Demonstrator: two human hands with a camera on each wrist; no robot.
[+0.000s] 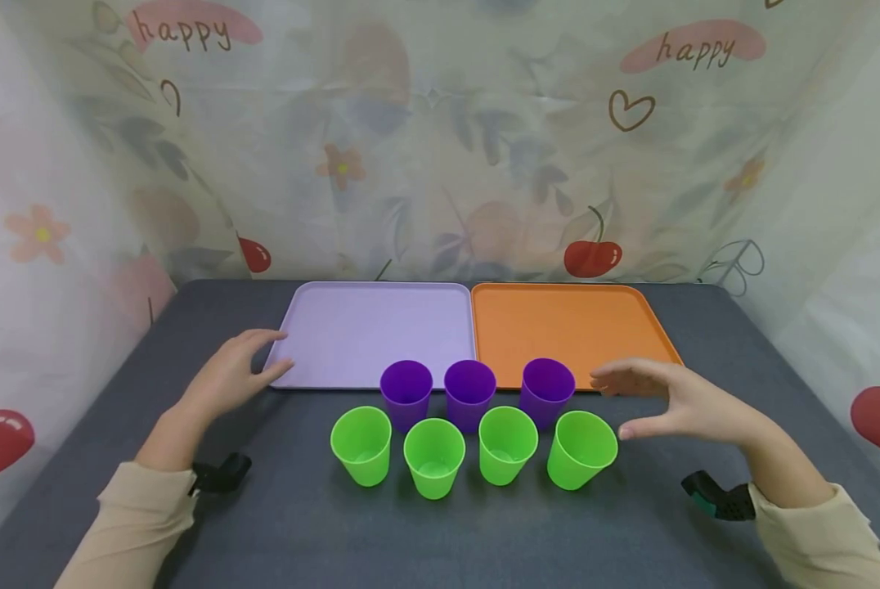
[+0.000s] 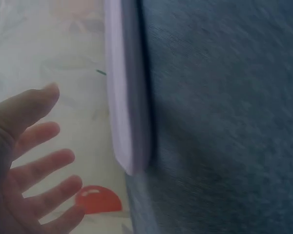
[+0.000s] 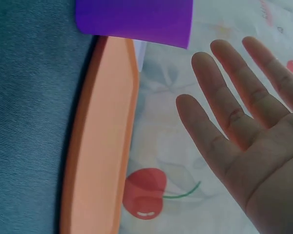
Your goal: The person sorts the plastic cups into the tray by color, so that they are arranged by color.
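My left hand (image 1: 237,368) hovers by the left edge of the lilac tray (image 1: 366,327), its fingers spread and holding nothing. To the right, my right hand (image 1: 668,397) is held beside the cups with its fingers extended and palm bare. Nearest to it are the rightmost green cup (image 1: 581,450) and the rightmost purple cup (image 1: 547,393), a small gap apart from it. Several green cups (image 1: 434,458) form a front row, mouths up. Behind them stand three purple cups (image 1: 469,396). In the right wrist view, part of a purple cup (image 3: 136,19) shows above the orange tray (image 3: 102,136).
The lilac and orange (image 1: 565,327) trays lie side by side at the back of the dark table (image 1: 440,548). A printed curtain (image 1: 440,147) hangs behind and at both sides. Black wrist devices (image 1: 222,474) are worn on both arms.
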